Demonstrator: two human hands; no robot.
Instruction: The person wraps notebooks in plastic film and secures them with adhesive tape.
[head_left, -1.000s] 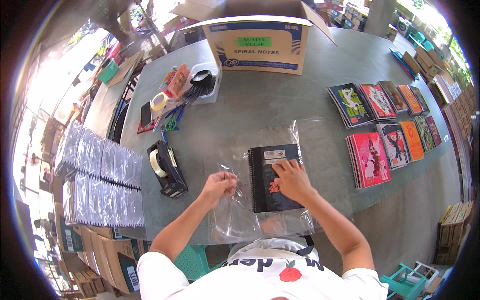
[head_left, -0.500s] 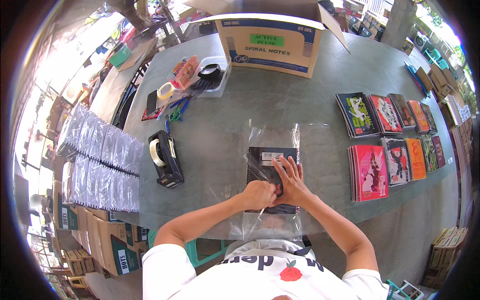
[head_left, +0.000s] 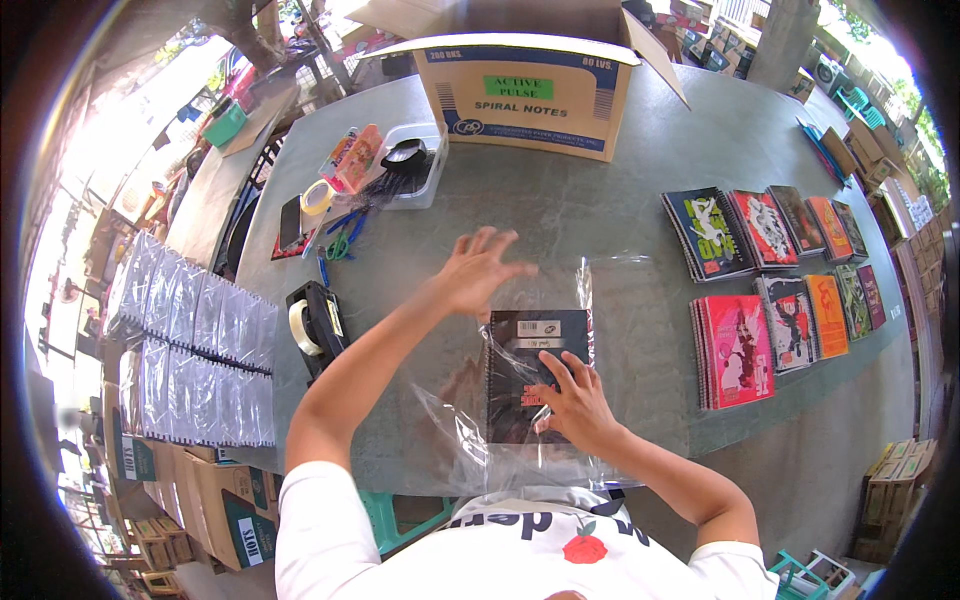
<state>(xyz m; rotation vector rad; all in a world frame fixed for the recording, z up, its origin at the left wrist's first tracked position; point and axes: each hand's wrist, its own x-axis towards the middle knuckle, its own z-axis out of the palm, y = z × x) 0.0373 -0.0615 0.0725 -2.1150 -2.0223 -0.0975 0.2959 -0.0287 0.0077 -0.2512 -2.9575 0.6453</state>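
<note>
Taking the black spiral notebook (head_left: 508,375) as the centre of the clock, it lies cover up on the grey-green table (head_left: 600,215), near the edge at six o'clock, its wire binding along the nine o'clock side. Clear plastic film (head_left: 455,440) spreads around it, crumpled toward seven and standing in a thin crest at one. The right hand (head_left: 580,402) reaches in from five o'clock and lies over the cover, fingers spread; whether film passes beneath them I cannot tell. The left hand (head_left: 480,272) is at eleven, fingers wide, grasping nothing visible, near the notebook's upper corner. A black tape dispenser (head_left: 330,322) stands between nine and ten, partly behind the left forearm, with rows of clear-wrapped bundles (head_left: 200,370) farther out at nine. Green-handled scissors (head_left: 339,246) lie at ten, a clear tub (head_left: 430,190) at eleven, and an open carton (head_left: 545,120) at twelve. Pink-covered notebooks (head_left: 742,350) are stacked at three.
</note>
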